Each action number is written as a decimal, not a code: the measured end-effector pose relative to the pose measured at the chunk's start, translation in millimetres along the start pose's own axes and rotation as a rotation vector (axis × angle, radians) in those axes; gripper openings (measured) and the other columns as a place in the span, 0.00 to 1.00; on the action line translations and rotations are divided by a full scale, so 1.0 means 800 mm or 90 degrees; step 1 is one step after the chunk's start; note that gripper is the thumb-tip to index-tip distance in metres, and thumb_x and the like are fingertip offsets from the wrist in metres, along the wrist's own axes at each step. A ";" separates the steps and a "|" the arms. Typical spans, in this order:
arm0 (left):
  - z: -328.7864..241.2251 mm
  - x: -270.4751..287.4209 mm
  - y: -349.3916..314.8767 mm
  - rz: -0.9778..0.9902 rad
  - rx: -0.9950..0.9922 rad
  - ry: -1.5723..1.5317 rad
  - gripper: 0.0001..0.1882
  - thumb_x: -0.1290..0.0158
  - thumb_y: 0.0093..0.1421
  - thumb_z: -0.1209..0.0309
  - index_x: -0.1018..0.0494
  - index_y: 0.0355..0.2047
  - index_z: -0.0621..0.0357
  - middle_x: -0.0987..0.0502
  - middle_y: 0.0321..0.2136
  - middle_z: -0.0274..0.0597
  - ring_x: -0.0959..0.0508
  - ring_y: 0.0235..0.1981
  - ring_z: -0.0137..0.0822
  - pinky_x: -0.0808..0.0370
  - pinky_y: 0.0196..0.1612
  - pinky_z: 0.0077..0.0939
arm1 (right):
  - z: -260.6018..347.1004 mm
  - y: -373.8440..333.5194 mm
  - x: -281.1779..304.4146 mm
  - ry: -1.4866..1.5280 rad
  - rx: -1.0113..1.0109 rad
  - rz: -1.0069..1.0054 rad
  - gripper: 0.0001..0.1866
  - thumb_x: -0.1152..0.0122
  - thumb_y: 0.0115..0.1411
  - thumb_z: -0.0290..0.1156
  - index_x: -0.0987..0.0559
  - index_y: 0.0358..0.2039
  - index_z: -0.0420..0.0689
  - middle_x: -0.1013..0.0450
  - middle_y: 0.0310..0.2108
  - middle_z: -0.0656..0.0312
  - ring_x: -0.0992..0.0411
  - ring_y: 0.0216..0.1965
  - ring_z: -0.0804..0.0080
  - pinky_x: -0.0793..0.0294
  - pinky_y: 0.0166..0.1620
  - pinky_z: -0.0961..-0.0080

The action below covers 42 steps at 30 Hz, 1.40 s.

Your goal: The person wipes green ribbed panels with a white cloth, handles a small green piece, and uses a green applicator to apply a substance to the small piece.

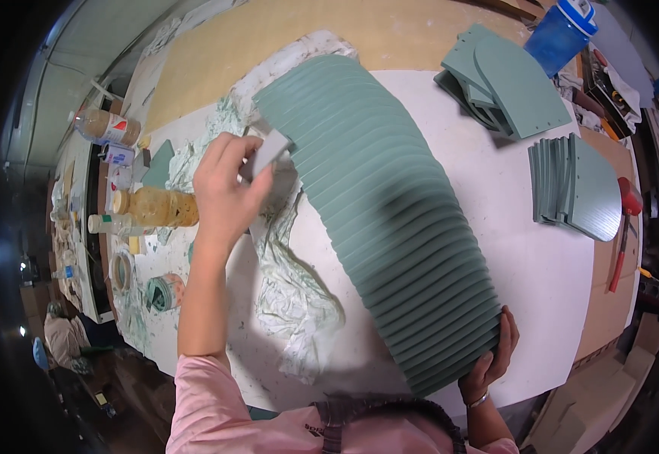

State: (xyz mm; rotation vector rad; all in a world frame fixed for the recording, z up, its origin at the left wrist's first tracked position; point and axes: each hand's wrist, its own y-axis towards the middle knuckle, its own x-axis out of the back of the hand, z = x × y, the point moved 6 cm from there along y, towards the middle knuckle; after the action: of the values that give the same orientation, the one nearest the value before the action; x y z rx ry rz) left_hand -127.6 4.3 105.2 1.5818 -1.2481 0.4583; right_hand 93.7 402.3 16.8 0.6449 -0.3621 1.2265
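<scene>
A long curved row of overlapping thin green panels (pixel 390 197) runs from the far middle of the table toward my body, its edges forming ridges. My left hand (pixel 227 178) is closed round a small flat grey block (pixel 270 153), whose corner meets or nearly meets the row's left edge; I cannot tell which. At the near right end, my right hand (pixel 494 356) curls its fingers and thumb round the corner of the row. A crumpled white cloth (pixel 295 303) with green stains lies left of the panels, below my left hand.
More green panels (pixel 507 83) lie at the far right, beside a blue jug (pixel 560 38). A smaller panel stack (pixel 575 185) sits near a red-handled tool (pixel 621 242). On the left stand a bottle of yellowish liquid (pixel 159 206) and a jar of green paste (pixel 164 293).
</scene>
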 end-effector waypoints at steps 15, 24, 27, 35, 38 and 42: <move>-0.029 -0.017 0.004 0.049 -0.154 0.055 0.13 0.35 0.49 0.74 0.21 0.36 0.60 0.22 0.30 0.42 0.20 0.28 0.39 0.23 0.31 0.32 | 0.000 0.000 0.003 0.002 -0.003 0.000 0.33 0.59 0.65 0.41 0.31 0.63 0.27 0.35 0.63 0.36 0.35 0.63 0.40 0.38 0.65 0.48; -0.045 -0.010 -0.001 0.086 -0.160 -0.019 0.15 0.35 0.49 0.78 0.20 0.40 0.63 0.24 0.31 0.41 0.22 0.28 0.35 0.26 0.30 0.26 | -0.002 0.000 0.002 -0.005 -0.002 -0.004 0.33 0.59 0.66 0.42 0.31 0.62 0.27 0.34 0.63 0.36 0.35 0.63 0.40 0.37 0.65 0.49; -0.008 0.006 -0.001 0.059 -0.047 0.004 0.16 0.34 0.47 0.75 0.20 0.39 0.60 0.24 0.33 0.42 0.22 0.32 0.43 0.23 0.36 0.34 | 0.001 0.001 0.000 -0.005 -0.002 -0.006 0.33 0.59 0.66 0.42 0.31 0.62 0.27 0.34 0.63 0.36 0.35 0.62 0.41 0.37 0.65 0.49; -0.031 0.026 -0.017 0.164 -0.101 0.052 0.18 0.36 0.43 0.78 0.18 0.38 0.60 0.27 0.28 0.41 0.26 0.32 0.43 0.27 0.35 0.34 | -0.003 0.000 0.003 -0.001 0.005 -0.013 0.33 0.58 0.66 0.42 0.30 0.62 0.28 0.34 0.62 0.36 0.34 0.62 0.40 0.37 0.65 0.49; -0.029 0.030 -0.017 0.112 -0.100 0.003 0.17 0.36 0.43 0.78 0.18 0.38 0.59 0.27 0.28 0.40 0.26 0.32 0.42 0.28 0.34 0.33 | 0.001 0.001 0.001 -0.021 0.010 0.000 0.33 0.58 0.65 0.41 0.30 0.62 0.28 0.34 0.62 0.36 0.34 0.62 0.40 0.37 0.65 0.49; -0.047 0.010 -0.015 0.100 -0.137 -0.002 0.16 0.36 0.45 0.77 0.19 0.38 0.59 0.27 0.29 0.40 0.25 0.32 0.41 0.27 0.33 0.33 | -0.002 0.000 -0.001 0.003 -0.001 -0.012 0.33 0.58 0.65 0.40 0.30 0.62 0.28 0.34 0.62 0.36 0.34 0.62 0.40 0.37 0.65 0.49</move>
State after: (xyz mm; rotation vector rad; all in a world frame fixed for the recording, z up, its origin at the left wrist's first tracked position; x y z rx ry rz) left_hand -103.5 32.4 121.4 1.3109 -1.3819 0.4048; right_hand 93.1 402.7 15.1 0.6426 -0.3524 1.2096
